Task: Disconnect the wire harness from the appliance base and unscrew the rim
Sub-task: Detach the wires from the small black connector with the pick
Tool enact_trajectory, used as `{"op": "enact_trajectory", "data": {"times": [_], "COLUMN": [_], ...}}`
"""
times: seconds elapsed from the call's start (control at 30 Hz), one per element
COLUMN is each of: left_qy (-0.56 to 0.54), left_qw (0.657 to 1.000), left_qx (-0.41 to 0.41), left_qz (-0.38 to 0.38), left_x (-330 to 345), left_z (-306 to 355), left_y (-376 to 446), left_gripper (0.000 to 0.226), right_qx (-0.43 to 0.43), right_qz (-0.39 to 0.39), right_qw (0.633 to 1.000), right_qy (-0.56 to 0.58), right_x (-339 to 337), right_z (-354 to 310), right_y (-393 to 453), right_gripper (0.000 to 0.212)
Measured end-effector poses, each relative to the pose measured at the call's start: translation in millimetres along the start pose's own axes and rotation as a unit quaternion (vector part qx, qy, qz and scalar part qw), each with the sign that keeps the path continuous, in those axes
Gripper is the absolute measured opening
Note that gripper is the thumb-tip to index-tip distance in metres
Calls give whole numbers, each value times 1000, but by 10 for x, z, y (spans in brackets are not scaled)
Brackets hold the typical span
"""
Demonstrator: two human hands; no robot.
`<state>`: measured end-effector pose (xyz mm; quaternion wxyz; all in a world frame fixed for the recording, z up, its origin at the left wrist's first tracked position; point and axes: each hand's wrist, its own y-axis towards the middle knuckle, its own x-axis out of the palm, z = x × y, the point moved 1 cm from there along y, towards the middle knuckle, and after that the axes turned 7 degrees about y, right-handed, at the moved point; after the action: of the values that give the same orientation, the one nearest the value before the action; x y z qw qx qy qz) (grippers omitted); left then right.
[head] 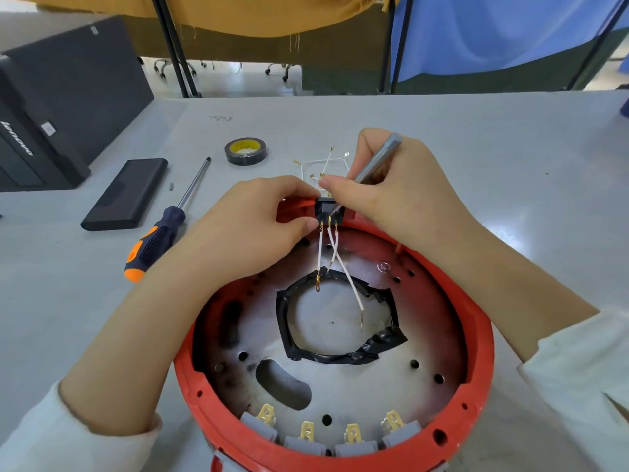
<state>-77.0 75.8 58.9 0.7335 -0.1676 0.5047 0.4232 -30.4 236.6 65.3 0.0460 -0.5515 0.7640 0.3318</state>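
Red rim (483, 338) around metal base plate (401, 321), nearest on surface (510, 131): rigid, likely heavy enough to stay put under light prying.

White wires (343, 267) run from black switch block (327, 210) at far edge of rim: thin, floppy, small brass ends look fragile; better take hold at block or terminals, not mid-wire.

Left hand (252, 219): fingers pinch switch block, steadying it.

Right hand (391, 195): fingers closed round thin grey tool (377, 160), tip at block.

Farther out: loose wires (323, 165), orange-handled screwdriver (163, 233), tape roll (245, 150).
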Motion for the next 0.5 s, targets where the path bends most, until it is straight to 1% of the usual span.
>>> {"op": "enact_trajectory", "data": {"times": [0.07, 0.13, 0.27, 0.33, 0.5], "left_qy": [-3, -4, -1, -1, 1], "left_qw": [1000, 1000, 1000, 1000, 1000], "left_qx": [0, -1, -4, -2, 1], "left_qz": [-2, -1, 0, -2, -3], "left_x": [6, 13, 12, 10, 13], "left_z": [5, 4, -10, -12, -16], "left_y": [-1, -3, -4, -5, 2], "left_gripper": [29, 29, 28, 28, 29], "right_qx": [1, 16, 90, 112, 112], "right_qz": [3, 2, -29, -50, -29], "right_qw": [1000, 1000, 994, 991, 991], "right_qy": [-16, -9, 49, 45, 60], "right_x": [6, 11, -9, -2, 19], "right_z": [11, 27, 73, 85, 116], "right_y": [11, 32, 132, 188, 193], "right_gripper": [36, 35, 33, 31, 30]}}
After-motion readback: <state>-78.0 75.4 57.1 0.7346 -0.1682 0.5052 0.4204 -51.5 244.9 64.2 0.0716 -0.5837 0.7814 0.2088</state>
